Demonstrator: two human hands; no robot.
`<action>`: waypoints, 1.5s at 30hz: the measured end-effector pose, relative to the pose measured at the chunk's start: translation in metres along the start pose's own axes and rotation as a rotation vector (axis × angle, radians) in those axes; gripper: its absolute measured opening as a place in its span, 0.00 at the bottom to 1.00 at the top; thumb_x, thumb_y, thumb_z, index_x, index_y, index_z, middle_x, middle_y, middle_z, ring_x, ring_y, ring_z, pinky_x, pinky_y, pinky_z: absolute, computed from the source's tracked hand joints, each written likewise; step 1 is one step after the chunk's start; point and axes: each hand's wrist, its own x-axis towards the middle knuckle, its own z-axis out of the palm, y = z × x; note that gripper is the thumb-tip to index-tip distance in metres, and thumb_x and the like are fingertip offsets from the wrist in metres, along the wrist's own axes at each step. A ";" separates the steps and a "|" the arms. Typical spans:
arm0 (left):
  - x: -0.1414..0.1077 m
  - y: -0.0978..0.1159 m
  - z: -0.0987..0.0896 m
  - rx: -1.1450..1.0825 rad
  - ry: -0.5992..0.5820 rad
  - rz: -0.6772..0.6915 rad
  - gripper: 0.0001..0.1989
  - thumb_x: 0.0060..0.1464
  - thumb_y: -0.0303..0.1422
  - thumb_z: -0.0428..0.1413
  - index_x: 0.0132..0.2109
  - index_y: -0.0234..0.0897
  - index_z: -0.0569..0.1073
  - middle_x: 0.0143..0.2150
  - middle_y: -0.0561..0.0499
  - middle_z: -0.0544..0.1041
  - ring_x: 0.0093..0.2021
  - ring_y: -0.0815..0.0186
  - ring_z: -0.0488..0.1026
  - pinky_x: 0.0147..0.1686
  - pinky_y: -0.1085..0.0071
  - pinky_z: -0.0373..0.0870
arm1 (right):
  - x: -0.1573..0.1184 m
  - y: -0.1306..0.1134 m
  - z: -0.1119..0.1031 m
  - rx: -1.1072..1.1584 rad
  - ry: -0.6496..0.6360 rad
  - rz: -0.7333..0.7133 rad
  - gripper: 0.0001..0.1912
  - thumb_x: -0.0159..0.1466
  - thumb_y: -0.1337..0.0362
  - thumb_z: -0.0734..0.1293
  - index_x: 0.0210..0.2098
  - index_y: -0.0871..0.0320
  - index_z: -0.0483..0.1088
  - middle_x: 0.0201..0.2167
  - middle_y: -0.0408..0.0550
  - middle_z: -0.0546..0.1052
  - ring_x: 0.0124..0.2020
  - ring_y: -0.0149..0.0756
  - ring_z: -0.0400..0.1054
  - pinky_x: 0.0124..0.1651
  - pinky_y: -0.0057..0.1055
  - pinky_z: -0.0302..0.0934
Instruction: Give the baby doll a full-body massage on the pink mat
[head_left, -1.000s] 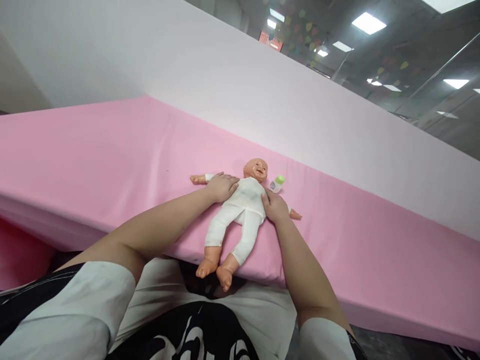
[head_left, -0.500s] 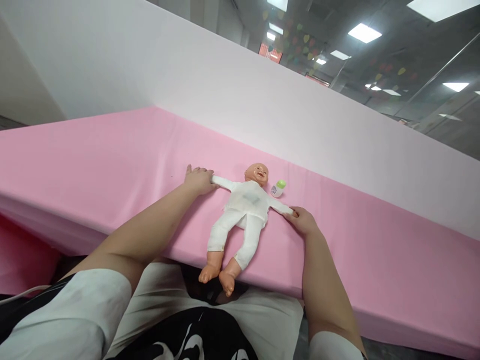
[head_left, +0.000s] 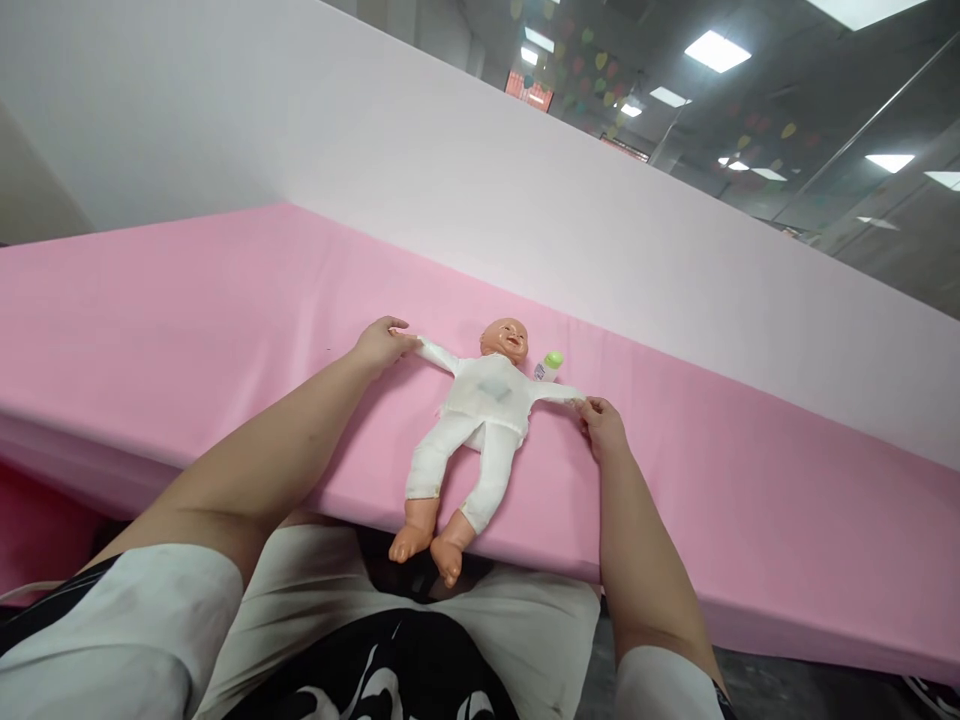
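A baby doll [head_left: 491, 395] in a white cloth body lies on its back on the pink padded surface, its head toward the wall and its bare plastic feet at the front edge. My left hand [head_left: 384, 345] is closed around the end of the doll's arm on the left. The end of the other arm is pinched in my right hand [head_left: 600, 420]. Both doll arms are stretched out sideways and lifted a little. Beside the doll's head lies a small bottle [head_left: 550, 366] with a green cap, partly behind the doll's shoulder.
The pink padded surface [head_left: 750, 500] runs far to both sides. Behind it rises a white wall [head_left: 450, 190] with a glass pane [head_left: 720, 130] above. My lap is right under the front edge.
Both doll arms have risen slightly toward the head side with my hands. My left hand has turned from lying flatter to gripping the doll's hand. The view has shifted a little.
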 end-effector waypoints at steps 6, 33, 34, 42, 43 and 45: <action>0.009 0.000 0.006 -0.414 0.052 -0.197 0.16 0.46 0.22 0.63 0.44 0.33 0.72 0.30 0.46 0.78 0.24 0.66 0.73 0.25 0.71 0.70 | 0.010 0.002 0.000 0.426 0.113 0.112 0.15 0.57 0.58 0.79 0.37 0.54 0.73 0.30 0.41 0.77 0.28 0.29 0.68 0.25 0.22 0.65; 0.001 0.001 0.009 -0.251 0.019 -0.128 0.04 0.52 0.30 0.64 0.36 0.35 0.77 0.27 0.49 0.76 0.20 0.71 0.65 0.20 0.73 0.63 | 0.001 -0.005 -0.005 0.384 0.030 0.171 0.18 0.51 0.59 0.82 0.34 0.56 0.73 0.29 0.42 0.78 0.18 0.21 0.51 0.15 0.20 0.45; 0.002 0.001 0.009 -0.257 0.019 -0.130 0.03 0.53 0.29 0.63 0.36 0.35 0.77 0.28 0.49 0.77 0.20 0.71 0.66 0.20 0.73 0.63 | 0.001 -0.003 -0.005 0.358 0.040 0.166 0.18 0.53 0.56 0.82 0.33 0.56 0.73 0.28 0.43 0.78 0.17 0.21 0.50 0.15 0.21 0.44; 0.005 -0.003 0.009 -0.292 0.001 -0.162 0.13 0.50 0.23 0.60 0.45 0.32 0.77 0.29 0.47 0.77 0.22 0.68 0.71 0.24 0.71 0.71 | 0.004 0.002 -0.003 0.302 0.043 0.162 0.13 0.57 0.58 0.78 0.36 0.57 0.76 0.23 0.39 0.72 0.17 0.23 0.53 0.16 0.21 0.48; 0.005 -0.003 0.008 -0.298 0.000 -0.164 0.15 0.50 0.22 0.61 0.47 0.32 0.77 0.29 0.47 0.77 0.22 0.68 0.71 0.25 0.71 0.71 | 0.003 0.001 -0.004 0.312 0.026 0.161 0.13 0.56 0.60 0.78 0.38 0.57 0.77 0.24 0.40 0.73 0.19 0.23 0.56 0.18 0.21 0.51; 0.005 -0.003 0.008 -0.308 -0.006 -0.156 0.17 0.49 0.22 0.61 0.48 0.32 0.76 0.29 0.46 0.77 0.22 0.68 0.71 0.25 0.71 0.71 | 0.002 0.000 -0.007 0.333 -0.014 0.156 0.17 0.52 0.63 0.79 0.41 0.56 0.78 0.28 0.41 0.75 0.22 0.24 0.60 0.22 0.22 0.59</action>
